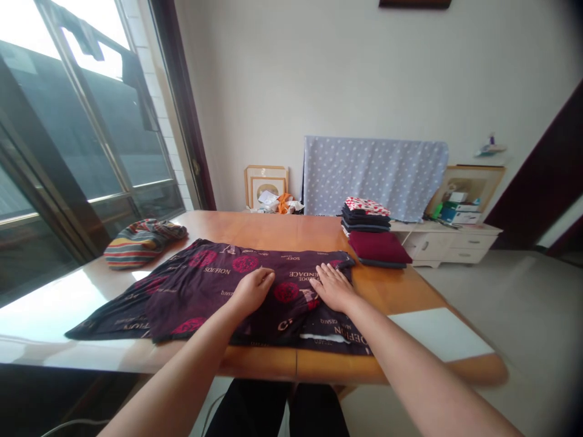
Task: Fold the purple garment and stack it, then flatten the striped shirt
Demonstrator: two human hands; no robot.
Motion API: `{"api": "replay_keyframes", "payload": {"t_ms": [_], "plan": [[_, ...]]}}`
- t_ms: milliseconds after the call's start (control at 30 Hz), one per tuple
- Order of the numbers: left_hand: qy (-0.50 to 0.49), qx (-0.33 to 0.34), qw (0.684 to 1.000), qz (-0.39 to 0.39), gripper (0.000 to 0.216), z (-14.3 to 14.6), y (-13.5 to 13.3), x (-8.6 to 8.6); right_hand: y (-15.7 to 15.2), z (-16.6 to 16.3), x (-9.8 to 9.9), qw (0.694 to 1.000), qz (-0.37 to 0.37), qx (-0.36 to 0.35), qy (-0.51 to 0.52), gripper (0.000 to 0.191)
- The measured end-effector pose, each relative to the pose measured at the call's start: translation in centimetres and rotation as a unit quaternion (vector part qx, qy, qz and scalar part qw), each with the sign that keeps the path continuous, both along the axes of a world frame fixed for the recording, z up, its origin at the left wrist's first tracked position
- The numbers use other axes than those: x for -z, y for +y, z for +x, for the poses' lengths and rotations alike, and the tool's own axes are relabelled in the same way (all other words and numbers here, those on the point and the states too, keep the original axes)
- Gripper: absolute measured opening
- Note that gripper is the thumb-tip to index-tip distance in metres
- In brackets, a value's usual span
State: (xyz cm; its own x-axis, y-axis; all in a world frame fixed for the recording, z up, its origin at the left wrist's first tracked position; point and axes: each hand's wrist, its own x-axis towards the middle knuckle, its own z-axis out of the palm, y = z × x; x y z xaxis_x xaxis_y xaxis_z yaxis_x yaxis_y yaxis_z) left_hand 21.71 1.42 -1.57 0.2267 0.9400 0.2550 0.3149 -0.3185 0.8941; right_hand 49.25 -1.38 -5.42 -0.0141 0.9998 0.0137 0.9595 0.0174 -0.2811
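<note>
My left hand (252, 290), fingers close together, and my right hand (334, 286), fingers spread, rest flat on the dark printed garment (200, 285), which is laid out on the wooden table (291, 233). To flatten it well, I'd keep my palms low and push outward from the middle. The stack of folded clothes (367, 216) sits beyond.

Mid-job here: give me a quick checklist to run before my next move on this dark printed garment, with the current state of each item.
1. Hands placed: left hand and right hand lie open and flat on the dark printed garment: ok.
2. Garment wholly on the table: ok.
3. Garment smooth: fabric is rumpled between the hands: not ok.
4. Striped cloth clear of the garment's far left corner: cannot tell.
5. White sheet clear of the garment, with bare wood between them: ok.
6. Folded stack standing straight at the far right: ok.
</note>
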Motion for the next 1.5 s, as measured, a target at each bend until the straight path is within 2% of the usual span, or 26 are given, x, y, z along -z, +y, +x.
{"api": "replay_keyframes", "payload": {"t_ms": [67,167,267,367,433,500,600,700,767,867,933,1000,1167,1300,1400,1500], "plan": [[0.122,0.002,0.991,0.054,0.035,-2.1,-1.3,0.5,0.1,0.0,-0.1,1.0,-0.004,0.001,-0.001,0.08],[0.259,-0.01,0.962,0.085,0.045,-4.0,-2.6,1.5,0.3,0.1,-0.4,1.0,-0.023,0.0,0.011,0.079],[0.312,-0.011,0.945,0.096,0.052,-4.5,-2.9,2.3,0.2,0.5,-1.1,0.998,-0.001,0.009,0.066,0.075],[0.321,-0.016,0.94,0.11,0.05,-4.3,-3.0,2.3,-0.7,0.6,-2.0,0.98,0.1,0.052,0.167,0.063],[0.309,-0.016,0.943,0.126,0.043,-3.7,-3.4,1.5,-1.9,0.4,-2.6,0.949,0.157,0.083,0.259,0.056],[0.279,0.0,0.95,0.138,0.035,-2.7,-4.2,0.5,-3.5,-0.1,-2.9,0.907,0.184,0.111,0.361,0.052],[0.233,0.055,0.962,0.136,0.029,-0.4,-5.7,-0.8,-5.8,-1.3,-2.9,0.84,0.191,0.161,0.481,0.05],[0.203,0.091,0.965,0.14,0.017,1.9,-6.2,-0.9,-7.3,-2.4,-2.8,0.793,0.193,0.188,0.546,0.046],[0.159,0.094,0.975,0.123,0.009,3.0,-5.8,-0.3,-7.8,-2.9,-2.9,0.777,0.193,0.193,0.567,0.042],[0.032,0.086,0.996,-0.011,0.02,3.4,-4.6,0.6,-8.4,-3.1,-3.1,0.761,0.183,0.208,0.586,0.037],[-0.058,0.075,0.99,-0.105,0.028,3.2,-3.8,0.8,-8.7,-3.2,-3.1,0.752,0.168,0.216,0.599,0.033],[-0.116,0.064,0.981,-0.143,0.035,2.9,-3.3,0.7,-8.8,-3.4,-3.1,0.745,0.142,0.217,0.615,0.029],[-0.144,0.051,0.977,-0.151,0.041,2.8,-3.3,0.4,-8.6,-4.8,-3.1,0.72,0.05,0.201,0.662,0.019],[-0.138,0.049,0.978,-0.147,0.04,2.9,-3.4,0.6,-7.7,-6.4,-3.2,0.677,-0.019,0.175,0.715,0.016],[-0.129,0.055,0.981,-0.137,0.041,2.9,-3.4,0.8,-6.6,-7.1,-3.0,0.643,-0.018,0.174,0.746,0.016],[-0.115,0.066,0.983,-0.125,0.042,2.9,-3.3,1.1,-5.5,-7.5,-2.9,0.638,-0.007,0.195,0.745,0.02]]}}
